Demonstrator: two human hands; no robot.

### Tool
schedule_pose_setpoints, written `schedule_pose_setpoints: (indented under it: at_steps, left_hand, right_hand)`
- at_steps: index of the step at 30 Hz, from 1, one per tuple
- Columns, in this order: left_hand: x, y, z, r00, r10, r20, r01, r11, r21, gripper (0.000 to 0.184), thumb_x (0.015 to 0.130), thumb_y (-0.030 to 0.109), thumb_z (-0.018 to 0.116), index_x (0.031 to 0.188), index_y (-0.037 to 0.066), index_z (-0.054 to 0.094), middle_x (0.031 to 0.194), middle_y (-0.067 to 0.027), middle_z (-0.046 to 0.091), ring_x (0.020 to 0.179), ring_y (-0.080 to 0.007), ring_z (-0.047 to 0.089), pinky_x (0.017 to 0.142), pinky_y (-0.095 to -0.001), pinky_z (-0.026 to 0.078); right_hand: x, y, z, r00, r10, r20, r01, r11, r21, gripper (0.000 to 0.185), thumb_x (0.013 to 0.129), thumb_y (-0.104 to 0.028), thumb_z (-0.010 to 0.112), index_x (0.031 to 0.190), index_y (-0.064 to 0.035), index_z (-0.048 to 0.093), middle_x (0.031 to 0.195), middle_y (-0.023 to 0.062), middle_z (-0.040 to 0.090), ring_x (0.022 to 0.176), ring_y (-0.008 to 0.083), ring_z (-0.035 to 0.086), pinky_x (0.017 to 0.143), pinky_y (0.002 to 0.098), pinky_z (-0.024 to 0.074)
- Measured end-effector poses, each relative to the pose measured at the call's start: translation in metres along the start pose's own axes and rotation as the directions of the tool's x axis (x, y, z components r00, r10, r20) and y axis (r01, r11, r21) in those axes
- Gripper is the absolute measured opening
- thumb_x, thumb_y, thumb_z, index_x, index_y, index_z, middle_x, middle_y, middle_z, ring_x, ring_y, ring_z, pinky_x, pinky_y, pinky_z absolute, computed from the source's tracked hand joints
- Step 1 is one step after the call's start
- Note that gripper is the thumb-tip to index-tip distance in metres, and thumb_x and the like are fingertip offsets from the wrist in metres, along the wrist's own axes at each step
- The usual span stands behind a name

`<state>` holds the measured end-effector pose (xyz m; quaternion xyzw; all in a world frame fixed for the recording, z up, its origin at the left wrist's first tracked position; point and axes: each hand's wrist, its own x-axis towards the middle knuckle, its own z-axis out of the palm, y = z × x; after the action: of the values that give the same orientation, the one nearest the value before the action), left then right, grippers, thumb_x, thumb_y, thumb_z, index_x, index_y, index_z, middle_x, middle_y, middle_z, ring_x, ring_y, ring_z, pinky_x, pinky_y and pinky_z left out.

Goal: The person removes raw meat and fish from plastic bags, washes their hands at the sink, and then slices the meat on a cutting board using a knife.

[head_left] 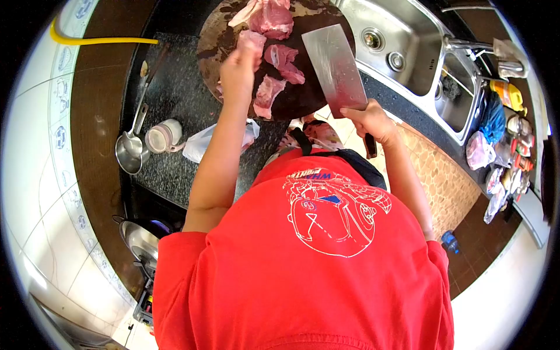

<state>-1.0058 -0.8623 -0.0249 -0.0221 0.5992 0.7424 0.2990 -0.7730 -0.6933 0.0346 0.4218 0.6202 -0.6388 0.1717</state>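
On the round dark cutting board (217, 36) at the top lie several pieces of raw meat (284, 61). My left hand (238, 71) is closed on a pale pink piece of meat (251, 42) over the board's left part. To its right, my right hand (373, 121) grips the dark handle of a wide cleaver (335, 67). The blade points up and left, across the board's right edge. A larger chunk of meat (273, 18) sits at the board's top, and another piece (269, 95) lies near its lower edge.
A steel double sink (421, 99) stands at the right. On the left counter are a ladle (135, 140), a jar (164, 137) and a plastic bag (201, 141). A wok (140, 239) is at the lower left. Bags and bottles (507, 96) stand at far right.
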Motion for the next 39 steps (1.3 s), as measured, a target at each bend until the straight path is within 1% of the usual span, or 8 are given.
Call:
schedule_pose_setpoints:
  at_steps: [1,2,3,7,26,34,36,39]
  left_hand:
    - [-0.006,-0.008,-0.006,0.966,0.22,0.133,-0.257,0.798,0.545,0.028,0.081,0.03,0.065,0.089,0.003,0.064,0.087,-0.0153,0.063,0.081,-0.026,0.061,0.073,-0.0351,0.05]
    - [-0.011,-0.017,-0.013,0.878,0.314,0.36,-0.447,0.274,0.851,0.03,0.078,0.031,0.067,0.092,0.004,0.064,0.091,-0.0177,0.062,0.086,-0.0299,0.06,0.076,-0.0376,0.049]
    - [-0.029,-0.022,-0.011,0.865,0.313,0.392,-0.427,0.049,0.903,0.034,0.072,0.028,0.07,0.097,0.007,0.06,0.094,-0.0196,0.058,0.091,-0.0352,0.057,0.079,-0.043,0.047]
    - [-0.046,-0.053,-0.015,0.939,0.13,0.319,-0.325,0.026,0.945,0.042,0.073,0.021,0.066,0.109,0.008,0.05,0.093,-0.0197,0.055,0.088,-0.0389,0.055,0.074,-0.0464,0.046]
    - [-0.052,-0.06,-0.028,0.872,0.251,0.42,-0.458,0.119,0.881,0.034,0.068,0.012,0.061,0.101,0.01,0.054,0.083,-0.0162,0.056,0.078,-0.0366,0.058,0.067,-0.0464,0.048]
    - [-0.048,-0.043,-0.049,0.913,-0.288,0.289,-0.04,0.642,0.766,0.033,0.069,0.023,0.068,0.093,0.003,0.058,0.084,-0.0173,0.065,0.079,-0.0265,0.065,0.069,-0.0354,0.05]
    - [-0.047,-0.006,-0.051,0.908,-0.236,0.346,0.02,0.85,0.527,0.02,0.071,0.008,0.063,0.089,0.0,0.06,0.091,-0.0108,0.067,0.082,-0.0167,0.064,0.071,-0.0287,0.05]
    - [-0.024,0.033,-0.059,0.971,-0.049,0.236,-0.064,0.892,0.448,0.023,0.076,0.002,0.056,0.098,0.001,0.056,0.095,-0.0108,0.066,0.082,-0.0162,0.064,0.072,-0.0281,0.051]
  right_hand:
    - [0.004,0.002,-0.005,0.997,0.073,-0.02,-0.075,0.985,-0.156,0.027,0.077,-0.026,0.065,0.078,0.0015,0.065,0.052,0.0059,0.05,0.041,0.013,0.048,0.041,0.0289,0.0377]
    - [0.005,0.003,-0.004,0.997,0.073,-0.023,-0.075,0.985,-0.153,0.027,0.077,-0.026,0.065,0.078,0.0015,0.065,0.052,0.0059,0.05,0.041,0.013,0.048,0.041,0.0289,0.0377]
    - [0.004,0.001,0.0,0.996,0.047,-0.071,-0.064,0.96,-0.272,0.03,0.077,-0.027,0.065,0.079,0.0027,0.064,0.055,0.0101,0.054,0.046,0.0175,0.052,0.045,0.0315,0.0412]
    - [0.016,0.014,0.018,0.99,-0.139,0.0,0.108,0.768,-0.631,0.039,0.08,-0.034,0.058,0.088,0.0037,0.064,0.078,0.0265,0.061,0.08,0.0395,0.061,0.072,0.0433,0.0466]
    - [0.043,0.031,0.042,0.976,-0.212,-0.045,0.102,0.633,-0.767,0.027,0.085,-0.023,0.054,0.093,0.001,0.063,0.082,0.0264,0.061,0.082,0.0415,0.059,0.075,0.0471,0.0457]
    - [0.071,-0.008,0.05,0.993,-0.116,0.008,0.076,0.596,-0.799,0.026,0.075,-0.023,0.061,0.083,0.0003,0.067,0.09,0.0236,0.063,0.091,0.0378,0.06,0.079,0.0435,0.0491]
    - [0.074,0.001,0.046,0.992,-0.125,-0.007,0.072,0.613,-0.787,0.027,0.077,-0.024,0.061,0.086,0.0004,0.067,0.091,0.023,0.063,0.091,0.0379,0.061,0.08,0.0434,0.0489]
    - [0.066,0.016,0.039,0.986,-0.168,-0.024,0.087,0.623,-0.778,0.027,0.08,-0.025,0.06,0.091,-0.001,0.065,0.091,0.0237,0.062,0.092,0.0388,0.059,0.081,0.0449,0.0468]
